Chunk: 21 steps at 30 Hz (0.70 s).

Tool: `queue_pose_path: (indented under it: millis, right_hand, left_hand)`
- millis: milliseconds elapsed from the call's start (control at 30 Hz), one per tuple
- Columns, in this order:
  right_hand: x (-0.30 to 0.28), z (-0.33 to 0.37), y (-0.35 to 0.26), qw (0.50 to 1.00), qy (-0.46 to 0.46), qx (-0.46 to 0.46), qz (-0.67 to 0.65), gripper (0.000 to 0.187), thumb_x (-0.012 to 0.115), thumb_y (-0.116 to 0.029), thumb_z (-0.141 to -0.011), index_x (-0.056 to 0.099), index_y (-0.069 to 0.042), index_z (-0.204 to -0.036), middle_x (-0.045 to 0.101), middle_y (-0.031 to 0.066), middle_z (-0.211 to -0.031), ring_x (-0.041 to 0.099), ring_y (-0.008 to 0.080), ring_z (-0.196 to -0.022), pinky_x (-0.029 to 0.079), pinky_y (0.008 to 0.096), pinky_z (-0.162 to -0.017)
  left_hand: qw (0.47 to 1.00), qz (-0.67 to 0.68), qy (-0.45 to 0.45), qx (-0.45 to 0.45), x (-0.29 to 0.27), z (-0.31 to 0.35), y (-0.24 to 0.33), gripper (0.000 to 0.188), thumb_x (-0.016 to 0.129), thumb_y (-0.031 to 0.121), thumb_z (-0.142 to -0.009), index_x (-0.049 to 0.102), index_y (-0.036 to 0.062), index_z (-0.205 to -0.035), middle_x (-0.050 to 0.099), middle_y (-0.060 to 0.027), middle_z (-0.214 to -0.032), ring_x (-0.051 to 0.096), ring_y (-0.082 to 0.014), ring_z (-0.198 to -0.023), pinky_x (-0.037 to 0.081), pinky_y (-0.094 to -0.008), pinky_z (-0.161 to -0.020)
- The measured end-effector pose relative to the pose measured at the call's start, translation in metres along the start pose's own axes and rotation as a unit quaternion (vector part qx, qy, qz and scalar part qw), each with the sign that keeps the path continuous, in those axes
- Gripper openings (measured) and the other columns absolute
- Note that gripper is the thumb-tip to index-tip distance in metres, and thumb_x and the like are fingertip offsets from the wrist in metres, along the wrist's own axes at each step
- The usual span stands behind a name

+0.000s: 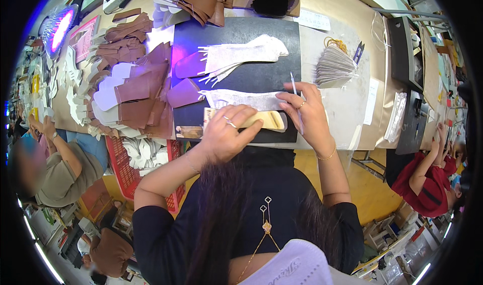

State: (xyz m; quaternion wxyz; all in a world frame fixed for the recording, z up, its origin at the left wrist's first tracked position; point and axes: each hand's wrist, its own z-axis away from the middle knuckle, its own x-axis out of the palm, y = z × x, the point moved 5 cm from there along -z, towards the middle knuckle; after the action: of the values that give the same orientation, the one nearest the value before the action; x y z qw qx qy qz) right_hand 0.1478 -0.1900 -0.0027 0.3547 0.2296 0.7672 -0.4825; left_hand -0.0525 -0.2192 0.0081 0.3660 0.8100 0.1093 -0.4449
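Note:
My left hand is closed around a pale yellow block on the near edge of the black mat. A slender white pen-like tool sits in the fingers of my right hand, its thin tip pointing up and away. Just beyond both hands lies a white fringed piece, its right end next to my right fingertips. A brown flat piece touches its left end. Farther up the mat, several more white fringed pieces lie overlapped. What lies beneath my left palm is hidden.
Brown and white cut pieces are heaped at the left. A fanned grey stack stands right of the mat. A brown tube lies at the back. Below the table's left side is a red basket. People sit at both sides.

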Motion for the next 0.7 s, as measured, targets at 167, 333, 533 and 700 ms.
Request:
queue_pose_path:
  millis: [167, 333, 533, 700]
  right_hand:
    - [0.011, 0.021, -0.010, 0.998, -0.062, 0.002, 0.007, 0.033, 0.082, -0.018, -0.075, 0.071, -0.013, -0.106, 0.057, 0.0063, -0.093, 0.056, 0.0255, -0.089, 0.041, 0.0382, -0.081]
    - [0.030, 0.035, -0.024, 0.999, -0.023, -0.017, 0.033, 0.039, 0.083, -0.011, -0.073, 0.068, -0.012, -0.109, 0.059, 0.0067, -0.096, 0.057, 0.0254, -0.091, 0.040, 0.0390, -0.083]
    - [0.034, 0.033, -0.033, 0.999, -0.014, -0.035, -0.011, 0.032, 0.081, -0.003, -0.072, 0.066, -0.009, -0.099, 0.061, 0.0063, -0.088, 0.058, 0.0239, -0.086, 0.040, 0.0385, -0.082]
    - [0.018, 0.015, -0.047, 0.988, -0.073, -0.052, -0.124, 0.022, 0.078, -0.003, -0.076, 0.066, -0.008, -0.095, 0.058, 0.0069, -0.084, 0.060, 0.0251, -0.084, 0.045, 0.0367, -0.078]
  left_hand:
    - [0.962, 0.121, 0.079, -0.230, -0.026, 0.013, -0.040, 0.029, 0.075, 0.005, -0.084, 0.066, 0.0029, -0.112, 0.060, -0.0130, -0.114, 0.065, -0.0228, -0.095, 0.052, -0.0349, -0.083]
    - [0.824, 0.396, 0.145, -0.379, -0.027, 0.022, -0.070, 0.030, 0.071, 0.005, -0.091, 0.061, -0.0010, -0.119, 0.058, -0.0056, -0.112, 0.061, -0.0114, -0.094, 0.050, -0.0244, -0.082]
    - [0.749, 0.484, 0.115, -0.437, -0.026, 0.020, -0.075, 0.032, 0.069, 0.006, -0.094, 0.057, 0.0017, -0.123, 0.066, -0.0041, -0.090, 0.061, -0.0061, -0.084, 0.046, -0.0199, -0.074]
    - [0.753, 0.511, 0.110, -0.401, -0.036, 0.014, -0.075, 0.032, 0.066, 0.008, -0.096, 0.055, -0.0006, -0.125, 0.067, -0.0065, -0.100, 0.066, -0.0114, -0.088, 0.050, -0.0240, -0.074]
